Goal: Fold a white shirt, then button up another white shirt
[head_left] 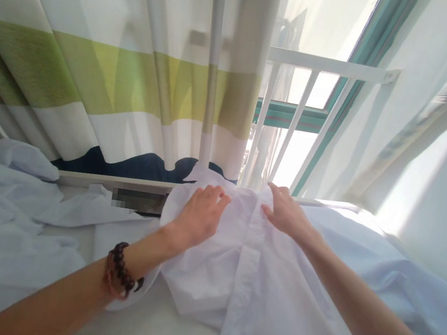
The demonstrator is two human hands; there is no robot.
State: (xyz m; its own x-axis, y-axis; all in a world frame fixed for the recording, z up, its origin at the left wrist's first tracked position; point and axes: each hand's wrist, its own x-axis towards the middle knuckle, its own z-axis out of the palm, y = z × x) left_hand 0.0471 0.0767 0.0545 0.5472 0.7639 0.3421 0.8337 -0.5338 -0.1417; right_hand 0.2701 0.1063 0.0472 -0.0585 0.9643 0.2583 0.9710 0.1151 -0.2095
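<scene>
A white shirt lies spread in front of me, its long placket running toward me down the middle. My left hand is over the shirt's left part, fingers loosely bent and slightly apart, with no cloth seen between them. A dark beaded bracelet is on that wrist. At the upper end of the placket, my right hand has its thumb and forefinger at the cloth edge, seemingly pinching it. The other fingers of the right hand are curled and partly hidden.
Rumpled white cloth lies at the left, and pale bluish cloth at the right. Beyond are a white rail with bars, a striped curtain and a green-framed window. A pixelated patch covers something dark behind the shirt.
</scene>
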